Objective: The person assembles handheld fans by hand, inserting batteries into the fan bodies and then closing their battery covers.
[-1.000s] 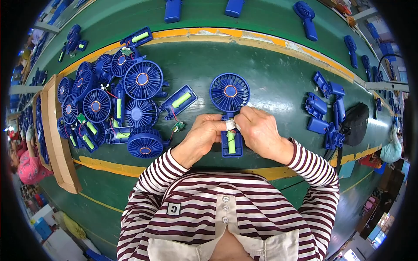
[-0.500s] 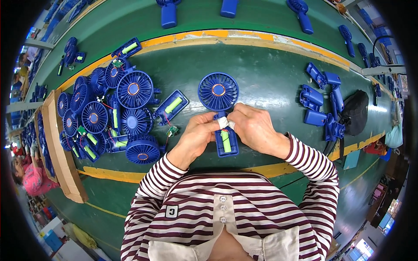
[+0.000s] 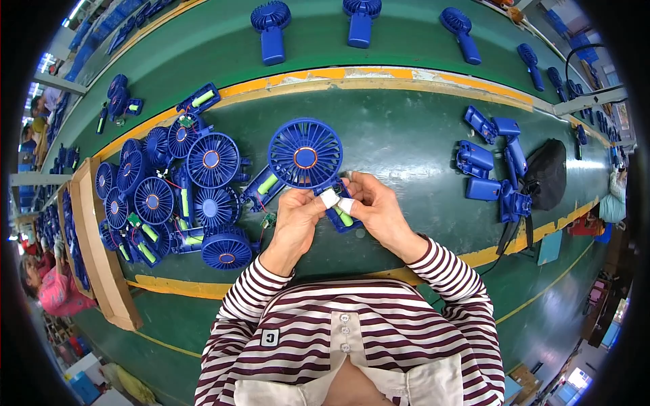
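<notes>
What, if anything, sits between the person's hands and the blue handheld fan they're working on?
Nothing visible. The left hand and right hand both grip the blue plastic handheld fan directly at its open handle, where a green battery shows.

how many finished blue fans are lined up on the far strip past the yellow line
5 show: one at upper left-centre, one at top centre, one right of it, and two smaller toward the right rim. More may be hidden beyond the rim.

Left hand (image 3: pixel 296 220) and right hand (image 3: pixel 377 208): raised together at centre, fingers curled, taped thumbs (image 3: pixel 330 197) nearly touching, forearms in striped sleeves.
</notes>
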Demonstrator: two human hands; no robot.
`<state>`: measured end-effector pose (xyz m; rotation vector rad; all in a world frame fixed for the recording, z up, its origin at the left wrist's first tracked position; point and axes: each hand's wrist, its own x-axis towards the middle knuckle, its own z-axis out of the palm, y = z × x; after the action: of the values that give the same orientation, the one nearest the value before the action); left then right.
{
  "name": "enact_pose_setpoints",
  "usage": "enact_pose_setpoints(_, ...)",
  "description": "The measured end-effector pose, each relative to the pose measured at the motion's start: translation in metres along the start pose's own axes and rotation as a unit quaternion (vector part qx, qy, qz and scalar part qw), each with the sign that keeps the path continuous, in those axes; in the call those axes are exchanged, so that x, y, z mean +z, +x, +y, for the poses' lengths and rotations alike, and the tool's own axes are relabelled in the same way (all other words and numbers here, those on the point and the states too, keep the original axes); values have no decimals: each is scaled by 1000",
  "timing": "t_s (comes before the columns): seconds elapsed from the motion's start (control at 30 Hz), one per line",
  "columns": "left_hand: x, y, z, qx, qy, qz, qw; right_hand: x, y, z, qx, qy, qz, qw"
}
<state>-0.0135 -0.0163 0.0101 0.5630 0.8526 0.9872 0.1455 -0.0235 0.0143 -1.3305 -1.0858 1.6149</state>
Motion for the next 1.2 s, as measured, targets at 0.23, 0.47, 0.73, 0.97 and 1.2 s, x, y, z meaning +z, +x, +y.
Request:
enact_pose_setpoints(0.23,11,-1,1,0,25,23,999,0,10,-9,12,-142,35,989)
enact_pose_setpoints(0.47,7,7,-8,-36,57,34,997,-27,17,-5,-9,-190,-50,980)
enact_pose_setpoints(0.73,18,1,9,-160,18,34,986,-186,57,-65,-155,-760,297,557)
enact_pose_setpoints(0.97,12,-4,6,-183,-3,24,983,-212,79,-60,-19,-782,220,583)
enact_pose_setpoints(1.2,11,-6,6,-178,-1,10,984,-103,22,-75,-394,-471,128,779)
